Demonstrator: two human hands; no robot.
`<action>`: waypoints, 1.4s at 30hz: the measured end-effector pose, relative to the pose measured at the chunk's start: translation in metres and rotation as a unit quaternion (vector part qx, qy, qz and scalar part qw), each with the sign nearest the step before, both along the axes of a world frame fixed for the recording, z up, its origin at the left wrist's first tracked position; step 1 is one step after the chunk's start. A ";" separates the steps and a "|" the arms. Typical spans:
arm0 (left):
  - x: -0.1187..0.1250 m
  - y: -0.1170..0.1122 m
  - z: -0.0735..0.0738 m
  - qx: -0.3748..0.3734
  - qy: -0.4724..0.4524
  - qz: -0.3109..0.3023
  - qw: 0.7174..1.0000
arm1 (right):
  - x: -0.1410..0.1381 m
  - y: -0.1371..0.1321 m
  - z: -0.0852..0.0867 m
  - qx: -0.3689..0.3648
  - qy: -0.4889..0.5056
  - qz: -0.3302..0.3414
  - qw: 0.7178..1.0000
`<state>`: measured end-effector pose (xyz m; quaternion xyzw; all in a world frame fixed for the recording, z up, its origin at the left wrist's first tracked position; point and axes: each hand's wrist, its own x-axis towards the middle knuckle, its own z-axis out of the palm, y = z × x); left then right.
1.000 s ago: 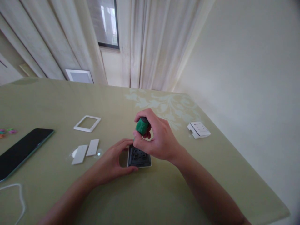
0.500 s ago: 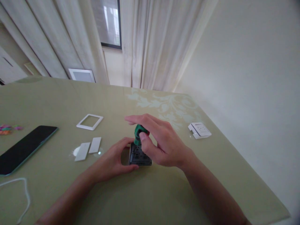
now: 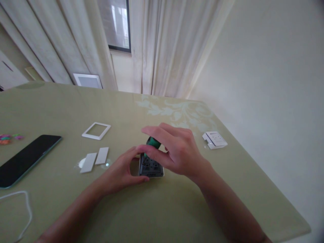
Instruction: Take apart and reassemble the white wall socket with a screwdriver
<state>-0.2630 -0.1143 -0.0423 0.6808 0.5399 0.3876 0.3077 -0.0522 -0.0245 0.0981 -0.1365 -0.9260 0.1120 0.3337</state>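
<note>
A dark grey switch module [image 3: 151, 167] lies on the green tablecloth [image 3: 162, 209] in front of me. My left hand [image 3: 120, 172] grips its left side, thumb and fingers curled round the edge. A screwdriver with a green handle [image 3: 153, 143] stands upright on the module. My right hand [image 3: 174, 152] is wrapped over the handle, thumb pressed against it and the other fingers stretched forward over its top.
To the left lie two white rocker plates [image 3: 95, 158], a white frame [image 3: 96, 131], a black phone [image 3: 25, 159], a white cord [image 3: 17, 209] and small coloured bits [image 3: 7, 138]. A white switch unit [image 3: 214, 140] sits at the right. Curtains hang behind the table's far edge.
My right hand went from a closed grip round the green handle to fingers stretched out over it, then drew in again. The left hand stayed on the module.
</note>
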 end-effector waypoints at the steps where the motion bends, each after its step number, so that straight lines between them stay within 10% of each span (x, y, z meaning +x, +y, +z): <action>1: 0.000 0.000 0.000 0.001 0.002 -0.002 1.000 | 0.000 0.000 0.000 0.000 -0.001 0.003 1.000; 42: 0.002 -0.001 0.004 -0.063 -0.031 0.002 0.998 | 0.003 -0.003 0.004 -0.002 0.029 0.026 0.999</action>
